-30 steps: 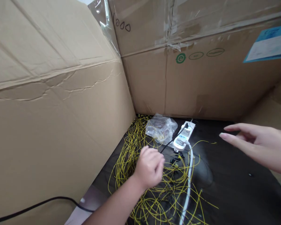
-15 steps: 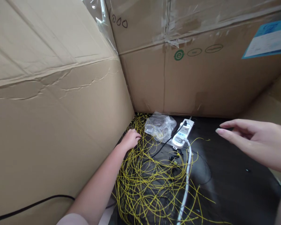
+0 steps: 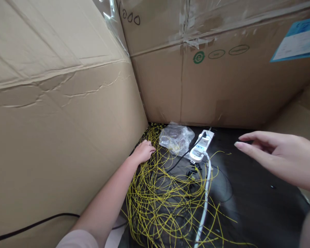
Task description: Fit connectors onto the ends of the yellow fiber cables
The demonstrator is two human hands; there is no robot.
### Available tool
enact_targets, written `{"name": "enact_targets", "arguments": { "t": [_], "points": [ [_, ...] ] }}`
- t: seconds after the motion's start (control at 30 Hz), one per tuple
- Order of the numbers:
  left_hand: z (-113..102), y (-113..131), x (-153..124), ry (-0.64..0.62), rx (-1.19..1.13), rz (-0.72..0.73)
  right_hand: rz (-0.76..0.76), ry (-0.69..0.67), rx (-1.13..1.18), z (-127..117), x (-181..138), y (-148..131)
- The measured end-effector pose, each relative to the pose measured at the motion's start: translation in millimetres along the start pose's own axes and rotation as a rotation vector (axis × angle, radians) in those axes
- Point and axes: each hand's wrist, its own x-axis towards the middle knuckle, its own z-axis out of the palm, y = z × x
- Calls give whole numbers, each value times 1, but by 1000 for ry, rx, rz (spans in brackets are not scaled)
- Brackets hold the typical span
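Note:
My left hand (image 3: 144, 151) rests on the upper left of a tangled heap of thin yellow wires (image 3: 155, 193). Its fingers are curled down around some of the strands, with the fingertips partly hidden. To the right, my right hand (image 3: 276, 151) hovers over the dark surface with nothing in it. Its thumb and fingers are bent, a gap showing between them. Beside the heap a crumpled clear plastic bag (image 3: 177, 136) lies between my left hand and a white power strip (image 3: 201, 146).
A cardboard box (image 3: 67, 137) walls off the left, and another large box (image 3: 209, 93) stands at the back. A thick white cord (image 3: 205, 203) runs from the power strip across the wires. Small black pieces (image 3: 192, 172) lie below the strip. A black cable (image 3: 36, 224) crosses at lower left.
The view has shifted slightly. My right hand appears a little farther left, its fingers still apart. My left hand stays on the wires in nearly the same pose.

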Motion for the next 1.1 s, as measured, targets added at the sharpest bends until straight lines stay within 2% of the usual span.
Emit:
{"name": "enact_targets", "arguments": {
  "t": [0.2, 0.37, 0.47, 0.63, 0.73, 0.83, 0.93, 1.03, 1.1],
  "points": [
    [2, -2, -1, 16, 13, 7, -34, 12, -8, 4, 3, 1],
    [4, -5, 0, 127, -90, 36, -50, 19, -8, 4, 3, 1],
    [5, -7, -1, 260, -292, -38, -61, 14, -14, 4, 3, 2],
    [7, -10, -6, 524, -918, -313, -76, -1, -22, 5, 4, 6],
    [4, -15, -6, 668, -1041, -433, -71, -12, -13, 6, 3, 6],
    [-8, -18, -3, 818, -1148, -531, -77, -15, -2, 7, 2, 5],
    [-33, -14, 0, 985, -1358, -558, -104, 2, 14, 8, 0, 4],
    [-63, -4, 1, 1117, -1541, -492, -127, 7, 35, 10, 0, 4],
    [-82, 5, 1, 1158, -1545, -404, -130, -1, 43, 11, -1, 3]
  ]
}}
